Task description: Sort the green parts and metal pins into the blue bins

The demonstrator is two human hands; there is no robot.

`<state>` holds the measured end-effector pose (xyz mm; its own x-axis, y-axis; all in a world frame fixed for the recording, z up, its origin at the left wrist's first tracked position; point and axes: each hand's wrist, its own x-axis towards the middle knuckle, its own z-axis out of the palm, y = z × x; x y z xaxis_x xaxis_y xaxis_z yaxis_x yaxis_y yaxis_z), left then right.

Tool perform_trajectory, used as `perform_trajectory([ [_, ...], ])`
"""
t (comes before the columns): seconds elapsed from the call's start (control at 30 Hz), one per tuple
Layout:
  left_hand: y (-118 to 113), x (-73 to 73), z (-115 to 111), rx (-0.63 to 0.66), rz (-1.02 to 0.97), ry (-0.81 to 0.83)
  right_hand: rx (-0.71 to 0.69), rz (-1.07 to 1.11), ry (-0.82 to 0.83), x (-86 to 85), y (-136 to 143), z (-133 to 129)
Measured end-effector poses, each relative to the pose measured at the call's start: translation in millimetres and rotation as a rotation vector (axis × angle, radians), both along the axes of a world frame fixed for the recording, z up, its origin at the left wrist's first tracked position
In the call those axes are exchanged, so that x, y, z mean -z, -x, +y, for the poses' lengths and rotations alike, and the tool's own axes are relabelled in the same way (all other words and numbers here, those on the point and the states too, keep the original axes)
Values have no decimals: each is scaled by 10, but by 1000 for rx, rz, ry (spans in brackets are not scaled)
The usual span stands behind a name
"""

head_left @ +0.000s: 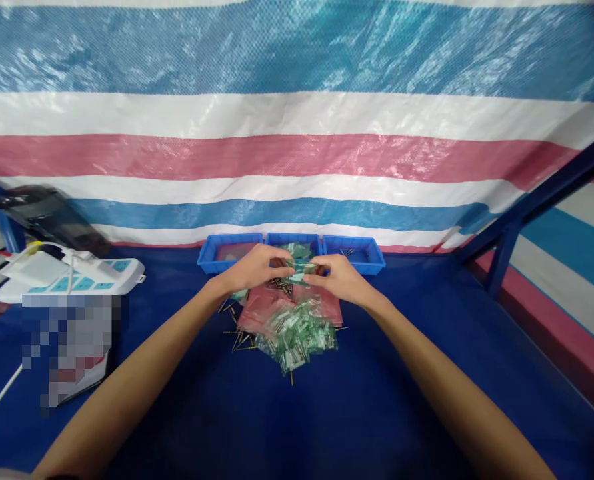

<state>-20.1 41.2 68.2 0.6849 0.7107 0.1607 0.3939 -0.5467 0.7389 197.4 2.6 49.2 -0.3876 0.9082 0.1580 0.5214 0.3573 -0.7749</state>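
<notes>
Between my two hands a small green-tinted clear plastic bag (298, 272) is stretched, pinched at its left side by my left hand (257, 269) and at its right side by my right hand (341, 277). Below it lie pink plastic bags (255, 308) and a heap of filled green-tinted bags (301, 330) with thin metal pieces inside. Loose thin metal pieces, like rivets (241, 340), are scattered at the heap's left edge and under my hands. Whether the pinched bag holds anything is too small to tell.
Three blue trays stand behind my hands: a left tray (207, 257), a middle tray (293, 237) with green bags, and a right tray (371, 269) with a few thin pieces. To the left are a white power strip (131, 273) with cables and a dark bottle (51, 217). A blue metal frame (517, 230) rises at right.
</notes>
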Motion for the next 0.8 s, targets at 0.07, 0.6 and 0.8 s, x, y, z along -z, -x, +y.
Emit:
perform_trajectory([
  [0.07,1,7,10,-9,-19,38,15,-22,-11,-38,12,-7],
  [0.6,10,-17,9,-45,-48,99,34,-159,-150,-206,87,-38],
  [0.8,-2,-14,-28,-73,-126,77,106,-31,-163,-92,95,-54],
])
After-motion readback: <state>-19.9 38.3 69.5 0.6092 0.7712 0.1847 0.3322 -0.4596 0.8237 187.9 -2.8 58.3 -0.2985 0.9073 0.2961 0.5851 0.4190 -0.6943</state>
